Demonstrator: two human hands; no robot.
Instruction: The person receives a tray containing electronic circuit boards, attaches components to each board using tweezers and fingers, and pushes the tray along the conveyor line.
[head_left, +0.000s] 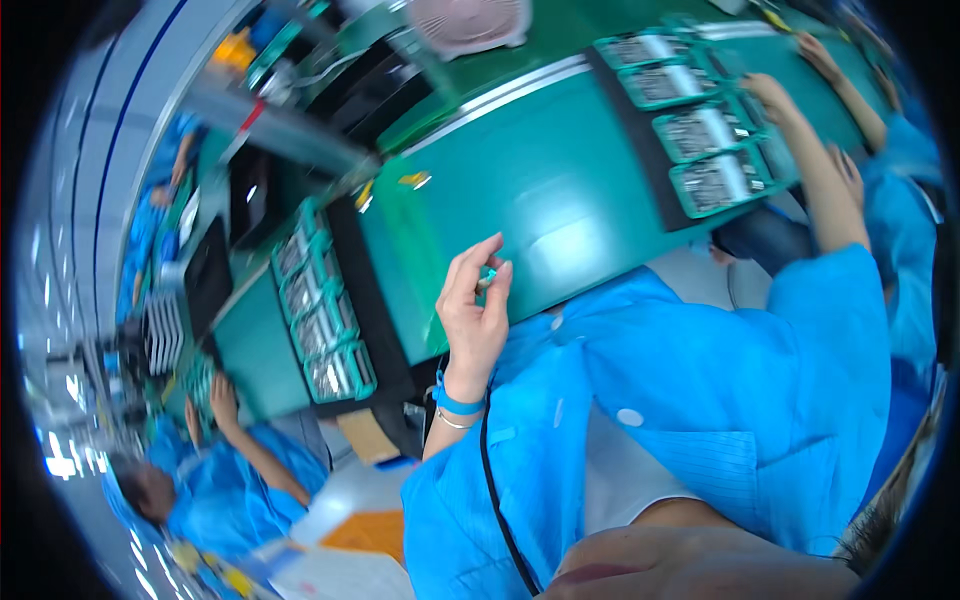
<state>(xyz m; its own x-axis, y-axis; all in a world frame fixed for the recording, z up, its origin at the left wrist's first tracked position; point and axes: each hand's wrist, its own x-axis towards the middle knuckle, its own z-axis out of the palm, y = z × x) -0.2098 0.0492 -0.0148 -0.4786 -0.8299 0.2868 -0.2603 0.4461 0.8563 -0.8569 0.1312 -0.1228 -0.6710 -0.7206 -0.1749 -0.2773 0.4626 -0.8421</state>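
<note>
My left hand (473,312) is raised over the near edge of the green table mat (520,170), with a blue band (458,404) and a thin bracelet at its wrist. Its fingers curl loosely, and a gap shows between thumb and forefinger. A small teal-and-white spot appears in that gap; I cannot make out what it is. Over on the right, my right hand (768,97) reaches to the row of green trays (712,205), which hold grey metallic parts and a pale strip each. Its fingertips are too blurred to show whether they grip anything.
Another row of green trays (365,370) stands on a black strip at left. Small yellow pieces (414,181) lie near the table's far-left corner, by a metal post (290,130). A pink fan (470,22) stands beyond. Co-workers in blue sit at left (240,490) and right (905,190).
</note>
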